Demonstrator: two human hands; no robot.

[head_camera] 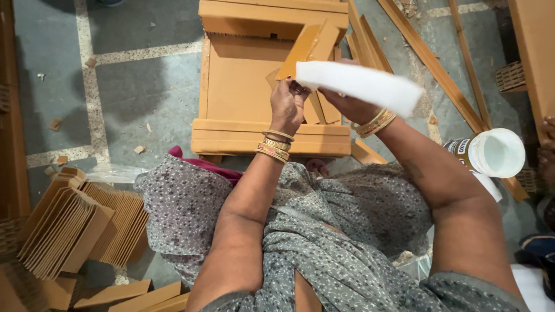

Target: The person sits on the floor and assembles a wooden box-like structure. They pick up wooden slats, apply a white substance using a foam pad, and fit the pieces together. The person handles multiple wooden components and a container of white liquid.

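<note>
My left hand (287, 104) and my right hand (348, 106) are raised together over a tan cardboard frame (243, 81) on the floor. My right hand grips a white flat strip (361, 85) that slants to the right. An L-shaped tan cardboard corner piece (309, 47) sticks up behind the strip; my left hand's fingers pinch at its lower end, by the strip's left tip. Both wrists carry gold bangles. Grey patterned cloth covers my lap below.
A stack of folded cardboard corner pieces (75, 225) lies at the lower left. A white open jar (491, 153) stands at the right. Long cardboard strips (433, 63) lie on the grey floor at the upper right. Another person's hand (546, 144) shows at the right edge.
</note>
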